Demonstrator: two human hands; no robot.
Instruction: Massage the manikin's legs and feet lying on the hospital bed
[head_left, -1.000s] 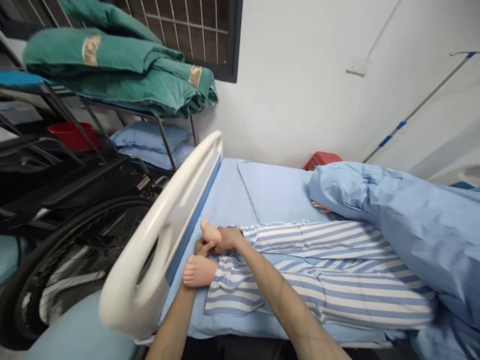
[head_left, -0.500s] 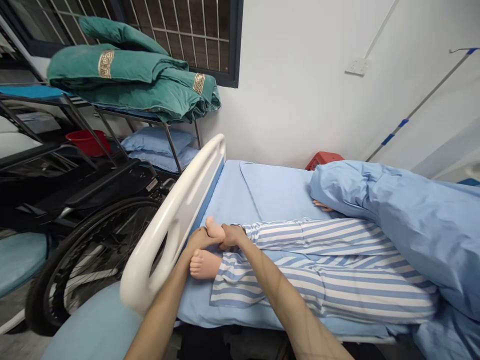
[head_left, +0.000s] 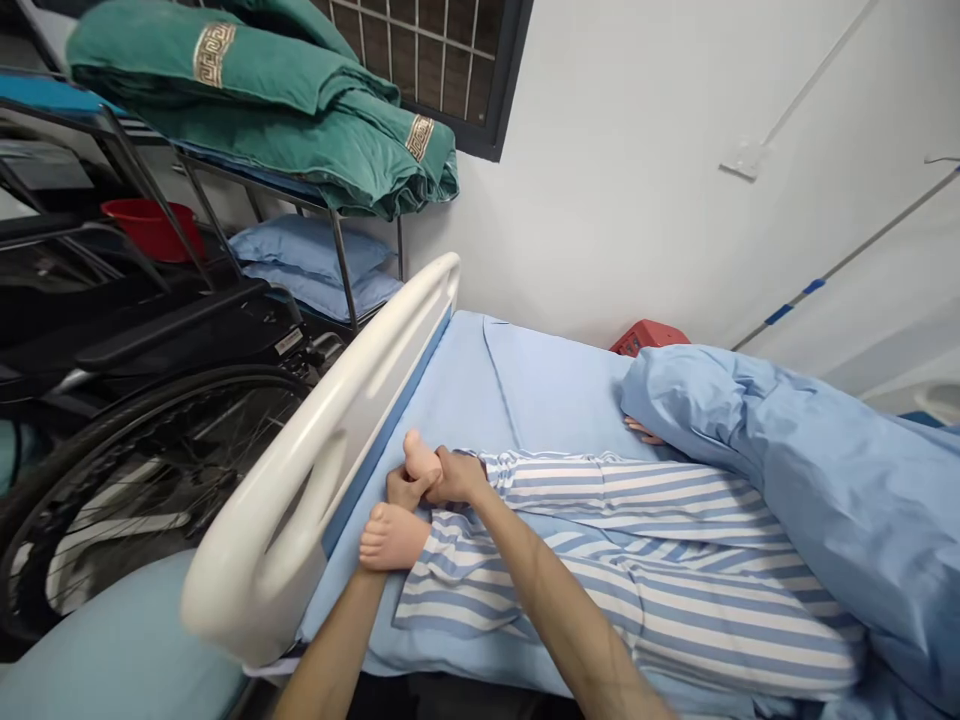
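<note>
A manikin in blue-and-white striped trousers (head_left: 600, 575) lies on the bed with bare feet toward the footboard. My left hand (head_left: 407, 488) is closed at the heel of the far foot (head_left: 421, 457), thumb near my right fingers. Around that leg's ankle wraps my right hand (head_left: 459, 477), its fingers partly hidden. The near foot (head_left: 394, 538) rests across my left wrist, toes up. The far trouser cuff meets my right hand, and the near cuff lies loose on the sheet.
A white footboard (head_left: 255, 540) stands left of the feet. Beyond it are a wheelchair (head_left: 247, 385) and a rack with a green quilt (head_left: 285, 130). A blue quilt (head_left: 750, 430) covers the manikin's upper body. A red box (head_left: 651, 335) sits by the wall.
My left hand has slid lower, under the far foot, and its forearm now passes beneath the near foot. My right hand stays at the ankle. The camera view has shifted slightly.
</note>
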